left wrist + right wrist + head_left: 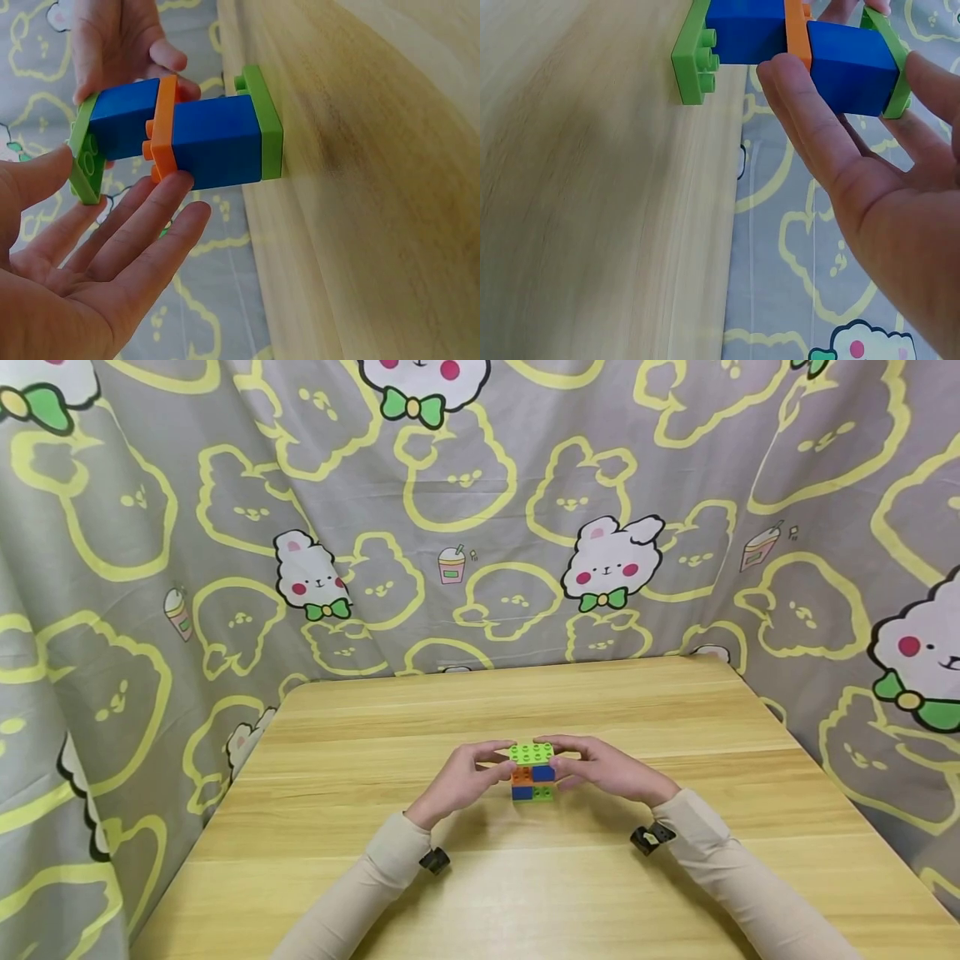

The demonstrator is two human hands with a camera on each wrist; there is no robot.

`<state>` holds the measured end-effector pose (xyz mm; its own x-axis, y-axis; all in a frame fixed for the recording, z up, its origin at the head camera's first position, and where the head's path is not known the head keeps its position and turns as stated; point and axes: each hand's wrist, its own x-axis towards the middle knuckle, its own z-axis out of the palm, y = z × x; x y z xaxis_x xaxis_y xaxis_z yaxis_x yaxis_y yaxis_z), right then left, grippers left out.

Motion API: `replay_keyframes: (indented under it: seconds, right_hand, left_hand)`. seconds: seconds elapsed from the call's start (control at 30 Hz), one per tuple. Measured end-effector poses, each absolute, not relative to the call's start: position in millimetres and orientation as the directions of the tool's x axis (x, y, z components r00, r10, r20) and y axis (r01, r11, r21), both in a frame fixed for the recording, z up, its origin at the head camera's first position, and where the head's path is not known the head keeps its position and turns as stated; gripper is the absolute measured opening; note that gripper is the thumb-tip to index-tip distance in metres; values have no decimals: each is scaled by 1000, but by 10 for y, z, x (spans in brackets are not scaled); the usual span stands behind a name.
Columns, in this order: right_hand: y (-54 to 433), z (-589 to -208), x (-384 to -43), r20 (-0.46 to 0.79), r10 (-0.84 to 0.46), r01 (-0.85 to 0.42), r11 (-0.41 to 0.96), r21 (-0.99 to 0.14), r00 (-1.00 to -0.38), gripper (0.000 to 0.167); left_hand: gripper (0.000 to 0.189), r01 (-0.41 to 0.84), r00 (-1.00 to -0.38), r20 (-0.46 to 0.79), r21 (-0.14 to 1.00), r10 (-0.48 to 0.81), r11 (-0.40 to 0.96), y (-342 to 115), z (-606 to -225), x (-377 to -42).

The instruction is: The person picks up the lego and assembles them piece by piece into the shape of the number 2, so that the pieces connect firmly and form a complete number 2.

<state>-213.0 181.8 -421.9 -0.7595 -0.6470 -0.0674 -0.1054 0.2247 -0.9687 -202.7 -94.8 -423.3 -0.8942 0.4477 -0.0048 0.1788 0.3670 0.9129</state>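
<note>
A stack of toy building blocks stands on the table. At its base is a light-green plate (pixel 264 124), with a blue block (pixel 217 139) on its left half. Above that lies an orange plate (pixel 163 127), and a second blue block (pixel 853 69) sits on its right half. A green studded plate (pixel 532 753) tops the stack. My left hand (pixel 463 778) pinches this top plate's left end between thumb and index finger, other fingers reaching toward the orange plate. My right hand (pixel 611 770) grips the right end likewise, its outer fingers beside the orange plate.
The stack stands near the middle of a wooden table (pixel 360 718). A grey patterned curtain (pixel 510 543) hangs around the table's back and sides. Each sleeve cuff carries a small black device (pixel 435 861) at the wrist.
</note>
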Motion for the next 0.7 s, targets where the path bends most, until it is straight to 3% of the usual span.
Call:
replay_keyframes:
  seconds: [0.7]
  right_hand:
    - [1802,-4222,-2132,-24,-659,-180,241,-954,-752,54]
  left_hand:
    - [47,193,-892,6,908,451,371,-946,-4226,-2022]
